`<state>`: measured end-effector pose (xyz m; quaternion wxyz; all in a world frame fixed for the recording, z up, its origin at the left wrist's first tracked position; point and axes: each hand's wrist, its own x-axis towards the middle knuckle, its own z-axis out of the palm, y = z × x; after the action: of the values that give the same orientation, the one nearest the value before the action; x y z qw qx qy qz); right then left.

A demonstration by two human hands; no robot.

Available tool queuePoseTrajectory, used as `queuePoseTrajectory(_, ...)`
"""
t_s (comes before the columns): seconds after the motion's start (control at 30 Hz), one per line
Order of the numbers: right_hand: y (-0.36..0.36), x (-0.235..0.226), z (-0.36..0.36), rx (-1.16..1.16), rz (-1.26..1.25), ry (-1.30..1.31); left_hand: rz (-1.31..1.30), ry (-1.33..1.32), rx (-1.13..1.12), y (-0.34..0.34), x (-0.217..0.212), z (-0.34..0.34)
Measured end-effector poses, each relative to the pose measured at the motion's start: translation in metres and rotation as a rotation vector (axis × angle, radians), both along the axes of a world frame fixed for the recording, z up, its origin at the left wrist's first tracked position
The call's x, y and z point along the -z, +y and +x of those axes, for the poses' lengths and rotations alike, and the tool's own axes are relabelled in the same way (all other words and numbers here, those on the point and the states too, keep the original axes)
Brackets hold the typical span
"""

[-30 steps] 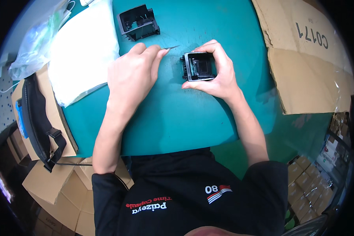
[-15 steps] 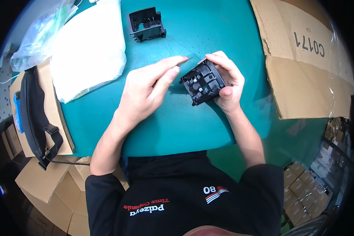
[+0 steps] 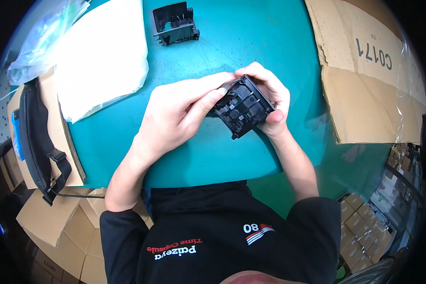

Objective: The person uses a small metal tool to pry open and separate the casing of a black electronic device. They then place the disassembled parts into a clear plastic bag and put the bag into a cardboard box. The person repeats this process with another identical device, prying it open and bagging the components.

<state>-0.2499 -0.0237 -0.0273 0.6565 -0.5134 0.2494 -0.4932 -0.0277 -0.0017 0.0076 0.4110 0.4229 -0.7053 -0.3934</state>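
In my right hand point(image 3: 274, 97) is a black plastic housing point(image 3: 246, 109), a squarish moulded part with ribs and slots, tilted over the table. My right fingers curl round its far edge and the thumb presses its right side. My left hand point(image 3: 177, 106) is closed in a pinch at the housing's upper left corner, its fingertips touching that edge. Something dark and thin shows between the left thumb and forefinger; whether it is a separate small piece or the housing's edge I cannot tell. Farther off stands a second black plastic housing point(image 3: 175, 31), its hollow side showing.
Both hands work above a green table mat point(image 3: 199, 165). A white plastic-wrapped package point(image 3: 104, 61) lies at the left, beside a clear bag point(image 3: 45, 54) and a black strap point(image 3: 38, 137). A cardboard box point(image 3: 364, 99) stands at the right. Open cartons point(image 3: 64, 227) sit below left.
My left hand has moved right, bringing its pinched fingertips from just beside the housing to its corner. The housing has turned and shifted slightly in my right hand.
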Motion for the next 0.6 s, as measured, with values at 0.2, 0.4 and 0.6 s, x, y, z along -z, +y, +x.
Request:
queuePoseTrajectory(0.2, 0.001, 0.002, 0.001, -0.006, -0.018, -0.011, -0.017, -0.058, 0.001, 0.0, -0.003, 0.002)
queuePoseTrajectory(0.4, 0.002, 0.002, 0.001, -0.007, -0.001, 0.012, -0.052, -0.223, 0.024, 0.002, -0.009, 0.007)
queuePoseTrajectory(0.6, -0.001, 0.0, 0.003, -0.01, -0.041, -0.034, -0.179, -0.18, -0.017, 0.002, -0.006, 0.011)
